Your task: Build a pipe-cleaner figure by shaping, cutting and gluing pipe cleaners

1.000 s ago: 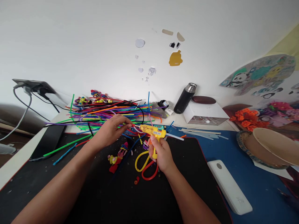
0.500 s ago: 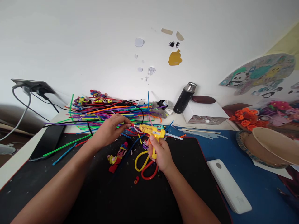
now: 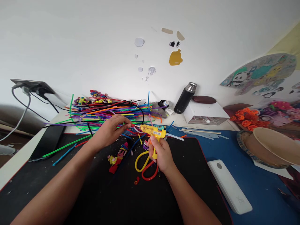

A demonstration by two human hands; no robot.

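My right hand [image 3: 161,153] is wrapped round the handle of a yellow glue gun [image 3: 152,130], with a clear glue stick [image 3: 174,136] poking out of its back. The gun's nozzle points left, toward my left hand [image 3: 114,128]. There my thumb and finger pinch a small red piece [image 3: 132,125], close to the nozzle; whether the two touch I cannot tell. Below the gun lie scissors with a yellow loop [image 3: 136,162] and a red loop [image 3: 150,179]. A colourful pipe-cleaner figure [image 3: 118,158] rests on the black mat, and a small red curled piece [image 3: 137,180] is near the scissors.
A heap of coloured pipe cleaners [image 3: 112,112] spreads along the wall. Behind stand a black thermos [image 3: 186,98] and a white box [image 3: 206,113]. To the right are loose glue sticks [image 3: 203,133], a white case [image 3: 229,187] and a beige bowl [image 3: 276,147]. A power strip [image 3: 32,86] hangs left.
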